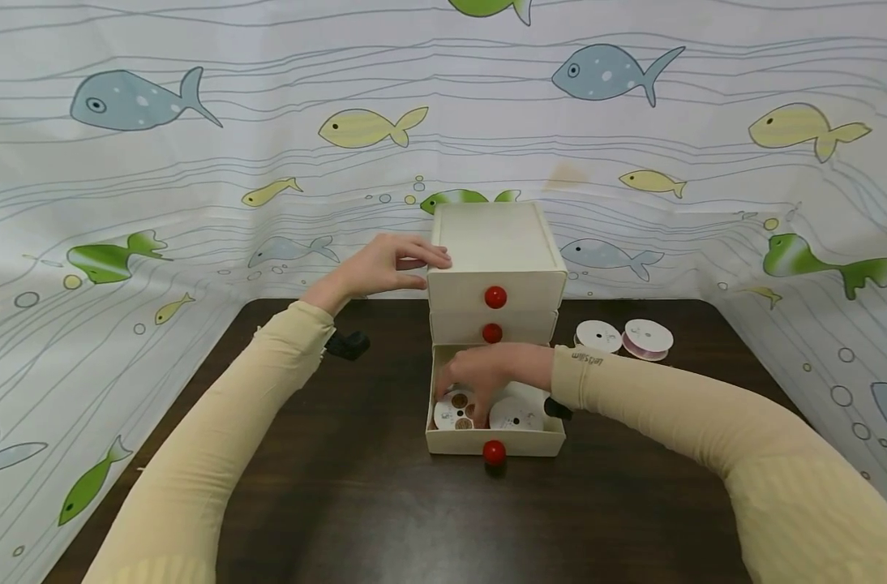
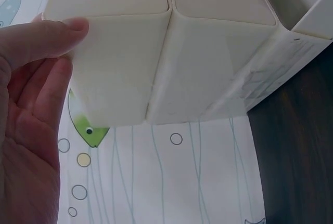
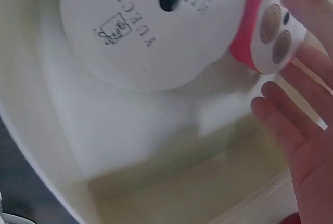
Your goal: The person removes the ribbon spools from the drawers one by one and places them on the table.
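A small cream-white drawer cabinet (image 1: 496, 235) with red knobs stands at the table's middle, its lowest drawer (image 1: 443, 442) pulled out. My left hand (image 1: 381, 264) holds the cabinet's upper left edge, thumb along the side and fingers over the top. Inside the drawer, my right hand (image 1: 480, 373) grips a pink ribbon spool (image 3: 268, 37) whose white face bears brown round shapes, thumb on one side and fingers reaching round the other. Beside it lies another white spool (image 3: 156, 63) with printed letters and a dark centre hole. Some fingertips are hidden behind the gripped spool in the right wrist view.
Two more white ribbon spools, one (image 1: 598, 336) beside another with pink edging (image 1: 648, 338), lie right of the cabinet. The dark wooden table (image 1: 356, 503) extends in front. A fish-patterned sheet (image 1: 268, 138) hangs behind and along both sides.
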A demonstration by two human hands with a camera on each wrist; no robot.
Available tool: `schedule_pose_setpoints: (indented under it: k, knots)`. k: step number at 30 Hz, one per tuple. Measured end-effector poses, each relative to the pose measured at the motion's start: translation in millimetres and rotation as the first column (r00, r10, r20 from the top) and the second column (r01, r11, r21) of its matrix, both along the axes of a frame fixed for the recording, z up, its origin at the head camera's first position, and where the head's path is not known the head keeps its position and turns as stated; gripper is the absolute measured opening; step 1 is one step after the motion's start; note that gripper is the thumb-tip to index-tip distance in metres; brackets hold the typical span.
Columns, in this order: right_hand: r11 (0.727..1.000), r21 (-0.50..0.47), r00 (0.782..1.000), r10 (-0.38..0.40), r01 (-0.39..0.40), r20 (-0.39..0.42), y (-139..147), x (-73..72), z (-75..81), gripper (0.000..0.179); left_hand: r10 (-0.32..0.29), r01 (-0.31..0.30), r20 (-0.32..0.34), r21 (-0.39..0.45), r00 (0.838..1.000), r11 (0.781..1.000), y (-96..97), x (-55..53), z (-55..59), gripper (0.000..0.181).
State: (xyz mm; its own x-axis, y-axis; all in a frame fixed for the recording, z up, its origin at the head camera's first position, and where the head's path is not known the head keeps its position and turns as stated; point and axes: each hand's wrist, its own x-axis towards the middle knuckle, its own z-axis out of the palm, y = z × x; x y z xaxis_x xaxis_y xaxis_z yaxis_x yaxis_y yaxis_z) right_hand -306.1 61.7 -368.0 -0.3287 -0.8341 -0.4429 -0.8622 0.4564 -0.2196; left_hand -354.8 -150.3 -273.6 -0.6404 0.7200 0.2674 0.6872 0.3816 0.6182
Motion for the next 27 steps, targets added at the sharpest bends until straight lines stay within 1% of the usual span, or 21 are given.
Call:
schedule_pose_setpoints:
  k: [5, 9, 13, 16, 21, 27]
  knots:
    - [0.998, 0.047, 0.997, 0.055, -0.052, -0.049, 1.5, 0.1, -9.7, 0.070, -0.005, 0.005, 0.004, -0.003, 1.000, 1.000, 1.8, -1.0, 0.8, 0.038]
    - [0.995, 0.056, 0.993, 0.087, -0.083, -0.083, 1.3, 0.6, -14.7, 0.072, -0.010, 0.010, 0.016, -0.002, 1.000, 1.000, 2.0, -0.5, 1.6, 0.037]
    - [0.994, 0.061, 0.989, 0.099, -0.093, -0.106, 1.5, 0.8, -16.3, 0.072, -0.015, 0.015, 0.000, 0.011, 1.000, 1.000, -0.1, 0.0, -0.4, 0.037]
    - [0.992, 0.068, 0.987, 0.114, -0.107, -0.115, 2.2, 0.4, -17.3, 0.072, -0.018, 0.018, -0.019, 0.006, 1.000, 1.000, -2.1, -0.3, -4.1, 0.038]
    - [0.994, 0.054, 0.991, 0.101, -0.096, -0.092, 3.4, 1.8, -17.2, 0.071, -0.031, 0.031, -0.016, 0.003, 0.999, 1.000, -2.8, 1.2, -7.2, 0.038]
    - [0.998, 0.034, 0.996, 0.047, -0.045, -0.070, 6.6, 0.8, -8.7, 0.074, -0.048, 0.048, -0.037, 0.007, 0.998, 0.999, -0.8, 0.3, -2.9, 0.038]
